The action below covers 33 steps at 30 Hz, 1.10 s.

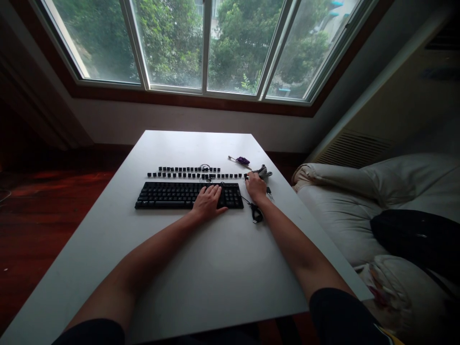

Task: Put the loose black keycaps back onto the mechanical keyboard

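Note:
A black keyboard (168, 195) lies across the middle of a white table (201, 287). My left hand (208, 201) rests flat on its right part, fingers stretched out. Two rows of loose black keycaps (187, 172) are lined up just behind the keyboard. My right hand (256, 186) sits at the right end of those rows with its fingers curled down onto the last keycaps; what it pinches is too small to make out. A small grey tool (264, 171) lies just beyond that hand.
A purple-tipped item (242, 160) lies behind the keycaps. The keyboard's cable and plug (256, 213) lie by my right wrist. A pale couch with cushions (359, 211) stands close to the table's right edge. Large windows (204, 43) fill the far wall.

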{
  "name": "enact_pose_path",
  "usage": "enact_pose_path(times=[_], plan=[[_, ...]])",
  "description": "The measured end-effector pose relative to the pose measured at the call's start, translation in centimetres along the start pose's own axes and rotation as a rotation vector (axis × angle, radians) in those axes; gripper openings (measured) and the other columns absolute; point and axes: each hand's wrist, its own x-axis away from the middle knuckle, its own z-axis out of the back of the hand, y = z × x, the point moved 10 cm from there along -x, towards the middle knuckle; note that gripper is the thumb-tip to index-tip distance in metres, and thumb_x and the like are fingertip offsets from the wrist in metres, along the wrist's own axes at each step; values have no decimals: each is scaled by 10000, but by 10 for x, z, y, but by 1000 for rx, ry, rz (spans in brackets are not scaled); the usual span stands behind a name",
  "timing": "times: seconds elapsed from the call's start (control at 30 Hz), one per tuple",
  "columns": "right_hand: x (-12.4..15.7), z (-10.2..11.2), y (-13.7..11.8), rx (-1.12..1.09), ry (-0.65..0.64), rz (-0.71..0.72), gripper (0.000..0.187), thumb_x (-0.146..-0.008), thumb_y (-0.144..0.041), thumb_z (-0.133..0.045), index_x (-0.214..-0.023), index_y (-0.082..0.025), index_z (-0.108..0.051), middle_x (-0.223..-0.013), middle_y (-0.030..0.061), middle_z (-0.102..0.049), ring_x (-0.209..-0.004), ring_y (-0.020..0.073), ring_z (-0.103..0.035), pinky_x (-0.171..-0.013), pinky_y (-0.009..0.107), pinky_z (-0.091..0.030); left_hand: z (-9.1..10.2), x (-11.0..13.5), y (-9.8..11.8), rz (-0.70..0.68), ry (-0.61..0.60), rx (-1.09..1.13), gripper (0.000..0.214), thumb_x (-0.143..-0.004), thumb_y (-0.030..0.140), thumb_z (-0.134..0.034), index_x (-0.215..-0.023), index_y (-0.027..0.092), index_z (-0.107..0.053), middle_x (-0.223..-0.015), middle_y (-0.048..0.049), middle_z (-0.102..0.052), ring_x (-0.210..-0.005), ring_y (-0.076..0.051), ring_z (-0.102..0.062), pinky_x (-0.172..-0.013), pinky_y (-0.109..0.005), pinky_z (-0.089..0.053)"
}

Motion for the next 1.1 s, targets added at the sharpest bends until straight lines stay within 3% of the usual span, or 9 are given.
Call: enact_pose_path(times=[0.13,0.3,0.5,0.6,0.7,0.83,1.1], plan=[[0,-11,-1,72,-32,14,242,-991,-258,-510,-1207,-216,-611,-1186,126,-643,-880,230,-631,-730,325,-411,-1,0,-1,6,1,-6,872,-906,679,-528,-1534,87,-408,-1563,-189,-437,-1442,-336,-379,-1198,-487,-266],[-1,-6,-8,57,-42,51,234,-994,-268,-513,-1174,-201,-647,-1151,125,-681,-918,233,-651,-790,312,-448,0,-1,-1,0,4,-7,868,-906,681,-521,-1535,94,-409,-1558,-183,-447,-1432,-335,-389,-1193,-486,-274],[13,10,-50,-174,-112,400,175,-931,-225,-559,-1058,-220,-679,-989,39,-729,-841,182,-651,-797,269,-445,1,-1,0,11,1,-3,853,-908,670,-525,-1539,109,-404,-1557,-183,-447,-1441,-337,-379,-1199,-489,-267],[17,22,-61,-193,-99,478,148,-889,-194,-578,-978,-219,-693,-932,23,-729,-797,173,-639,-778,267,-434,1,-1,1,11,2,-1,847,-907,665,-528,-1541,117,-402,-1554,-173,-453,-1437,-336,-383,-1199,-487,-265],[12,23,-62,-178,-144,440,128,-858,-191,-622,-948,-222,-707,-898,13,-733,-796,177,-643,-754,264,-430,1,-1,1,14,6,-3,845,-906,658,-534,-1539,114,-402,-1554,-171,-454,-1432,-334,-387,-1197,-487,-266],[1,19,-59,-176,-174,333,159,-914,-237,-600,-1022,-224,-716,-947,23,-746,-837,179,-658,-778,263,-443,2,-1,1,10,1,-3,846,-903,663,-538,-1536,117,-408,-1548,-182,-458,-1433,-339,-387,-1198,-489,-266],[-21,-2,-52,-26,-196,115,278,-931,-450,-620,-1063,-229,-723,-1028,88,-734,-968,232,-655,-824,298,-461,2,-1,1,10,-14,7,840,-904,647,-549,-1544,126,-395,-1549,-180,-455,-1431,-345,-388,-1197,-501,-269]])
